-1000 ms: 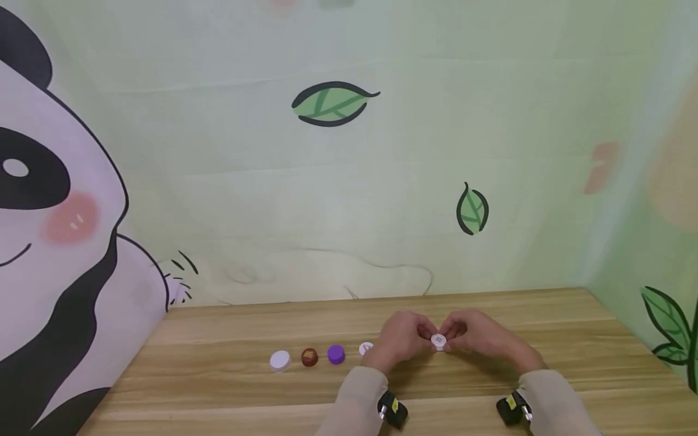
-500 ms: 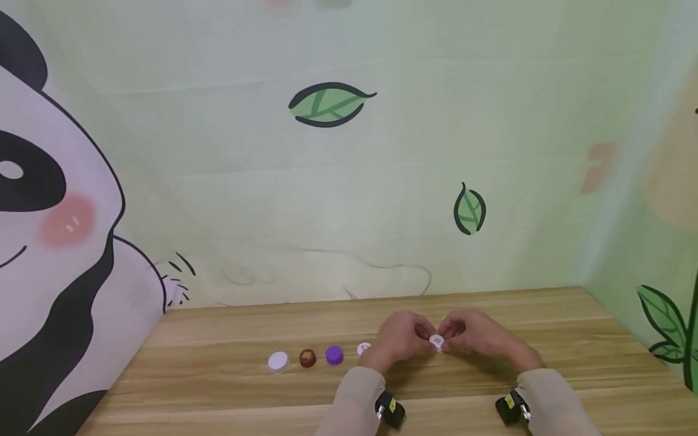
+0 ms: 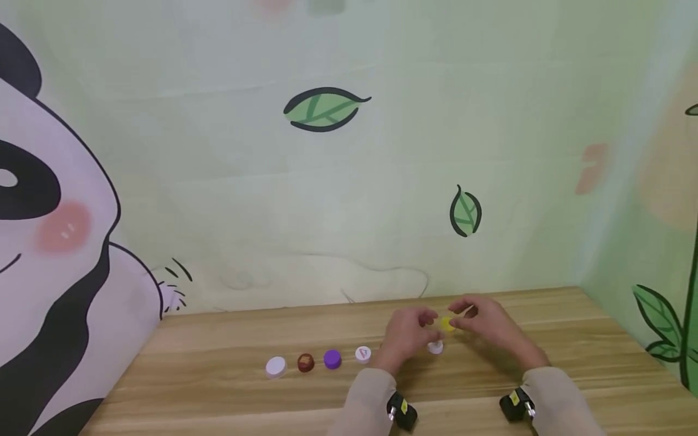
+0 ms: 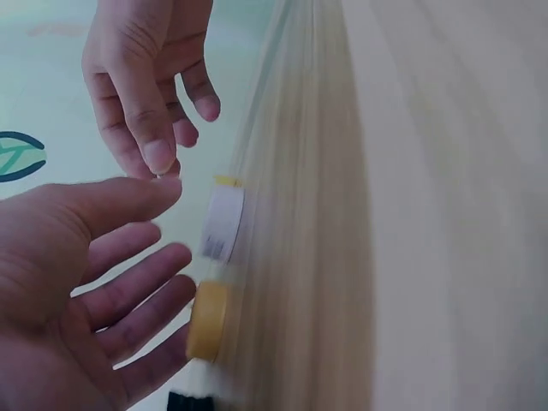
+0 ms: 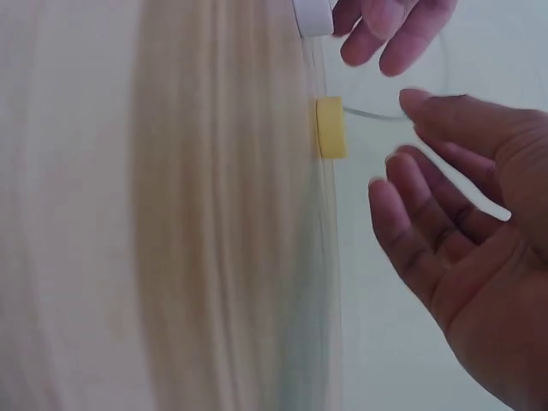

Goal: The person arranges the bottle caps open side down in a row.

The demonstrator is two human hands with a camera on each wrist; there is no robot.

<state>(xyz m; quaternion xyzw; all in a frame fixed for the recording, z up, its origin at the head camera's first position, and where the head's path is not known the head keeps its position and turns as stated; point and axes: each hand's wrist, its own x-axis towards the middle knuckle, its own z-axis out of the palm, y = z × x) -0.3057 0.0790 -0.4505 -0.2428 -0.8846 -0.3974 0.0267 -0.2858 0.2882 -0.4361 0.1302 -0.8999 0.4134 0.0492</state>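
A small white bottle cap lies on the wooden table just under the fingertips of my left hand. Its side shows in the left wrist view as a white cap, apart from the fingers. Behind it sits a yellow cap, close to the fingers of my right hand. In the right wrist view that yellow cap stands apart from the right hand, whose fingers are spread. An orange-yellow cap is beside the left fingers; the head view hides it.
Left of the hands, caps stand in a row: a white printed one, a purple one, a brown one and a larger white one. A leaf-printed cloth wall rises behind the table.
Both hands have let go of the white cap they pinched between them. The right hand has moved back and away, and the yellow cap now shows. The head view has shifted slightly.
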